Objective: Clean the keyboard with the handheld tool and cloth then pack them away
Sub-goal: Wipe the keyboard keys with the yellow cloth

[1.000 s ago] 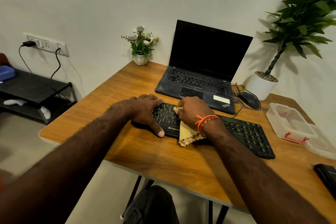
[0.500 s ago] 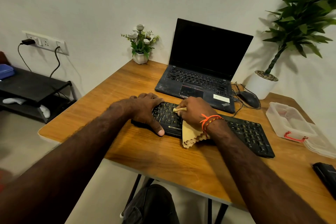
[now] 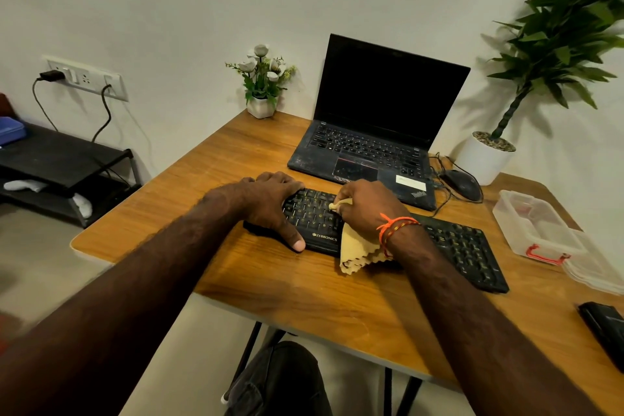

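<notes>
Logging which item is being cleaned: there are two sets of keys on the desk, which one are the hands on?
The separate black keyboard nearest the desk's front edge. The left hand steadies it, the right hand holds the yellow cloth on it. The laptop behind lies untouched.

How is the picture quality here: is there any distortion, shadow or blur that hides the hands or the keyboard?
Head view: wide-angle distortion bends the table edges and stretches the forearms; the large plant casts a soft shadow on the wall; the lower left corner is blurred; the keyboard, the cloth, the left hand and the right hand are sharp, with no glare.
</notes>
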